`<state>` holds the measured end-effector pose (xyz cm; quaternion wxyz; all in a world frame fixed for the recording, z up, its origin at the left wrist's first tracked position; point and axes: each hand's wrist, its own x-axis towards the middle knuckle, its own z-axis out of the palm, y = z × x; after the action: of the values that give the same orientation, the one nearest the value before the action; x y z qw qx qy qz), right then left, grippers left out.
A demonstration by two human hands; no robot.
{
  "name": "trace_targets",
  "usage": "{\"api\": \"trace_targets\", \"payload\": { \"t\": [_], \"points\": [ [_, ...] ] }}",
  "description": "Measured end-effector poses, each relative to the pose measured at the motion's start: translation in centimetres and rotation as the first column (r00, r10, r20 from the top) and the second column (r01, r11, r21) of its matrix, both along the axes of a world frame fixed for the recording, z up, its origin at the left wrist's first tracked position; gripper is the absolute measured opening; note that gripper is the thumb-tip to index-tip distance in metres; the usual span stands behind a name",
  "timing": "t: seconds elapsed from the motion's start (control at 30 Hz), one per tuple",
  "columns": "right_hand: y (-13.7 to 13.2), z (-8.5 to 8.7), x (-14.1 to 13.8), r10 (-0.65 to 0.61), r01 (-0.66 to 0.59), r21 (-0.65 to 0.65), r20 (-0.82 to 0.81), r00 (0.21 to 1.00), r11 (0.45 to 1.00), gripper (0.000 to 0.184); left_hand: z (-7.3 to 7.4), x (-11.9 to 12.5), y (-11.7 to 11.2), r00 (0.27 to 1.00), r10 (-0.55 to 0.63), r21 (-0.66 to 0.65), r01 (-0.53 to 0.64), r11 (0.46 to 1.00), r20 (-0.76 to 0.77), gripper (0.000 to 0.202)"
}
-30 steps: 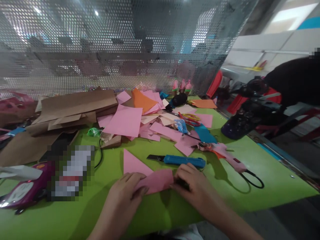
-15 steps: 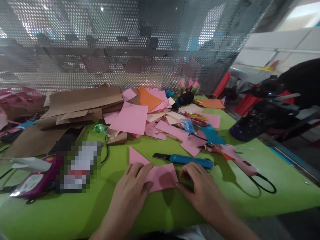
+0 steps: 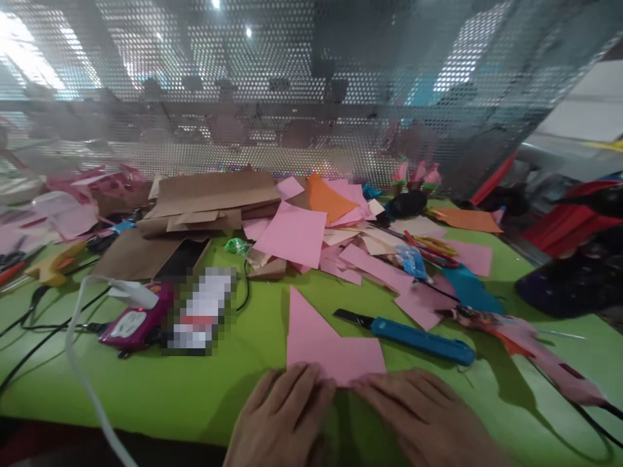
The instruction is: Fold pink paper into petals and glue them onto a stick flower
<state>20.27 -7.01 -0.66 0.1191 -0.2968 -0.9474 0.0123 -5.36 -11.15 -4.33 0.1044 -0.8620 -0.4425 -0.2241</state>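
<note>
A folded pink sheet of paper (image 3: 335, 353) lies on the green table, with a pointed flap rising at its left. My left hand (image 3: 287, 408) holds the sheet's near left edge, its fingers bent over it and its thumb mostly hidden. At the near right edge, my right hand (image 3: 413, 405) has its fingers close together, pinching and pressing the fold down. The fingertips of both hands almost meet along this edge. Just beyond the paper is a blue utility knife (image 3: 421, 338) with its blade out, touched by neither hand.
A pink glue gun (image 3: 540, 357) lies at the right. Paper scraps (image 3: 292, 233), brown cardboard (image 3: 209, 194) and scissors (image 3: 431, 250) are piled behind. At the left are a phone (image 3: 204, 311), a purple device (image 3: 136, 324), cables and a yellow glue gun (image 3: 53, 263). A perforated metal panel (image 3: 292, 84) stands beyond.
The view has swung left. My right hand has come from beside the paper's right corner onto its near edge, close to my left hand. My left hand has slid off the paper's upper left toward that edge.
</note>
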Motion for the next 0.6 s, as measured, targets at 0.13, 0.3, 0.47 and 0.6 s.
{"api": "trace_targets", "payload": {
  "t": [0.13,0.3,0.47,0.6],
  "points": [
    [-0.8,-0.4,-0.4,-0.052,0.052,-0.006,0.022,0.998,0.999,0.068,-0.6,-0.9,-0.9,0.992,0.032,0.068,-0.024,0.997,-0.12,0.056],
    [-1.5,-0.8,0.9,-0.174,0.174,0.003,-0.041,0.984,0.985,0.051,-0.7,-1.6,-1.1,0.995,0.02,0.019,-0.019,1.0,-0.1,0.054],
    [-1.4,0.6,3.7,-0.27,0.275,0.052,-0.094,0.958,0.96,0.034,0.7,-1.3,-0.9,1.0,0.008,-0.07,-0.006,0.998,0.017,0.048],
    [0.6,2.1,4.2,-0.393,0.404,0.038,-0.162,0.905,0.914,0.031,3.1,0.6,1.0,0.988,0.114,-0.313,-0.075,0.947,0.106,0.015]
  ]
}}
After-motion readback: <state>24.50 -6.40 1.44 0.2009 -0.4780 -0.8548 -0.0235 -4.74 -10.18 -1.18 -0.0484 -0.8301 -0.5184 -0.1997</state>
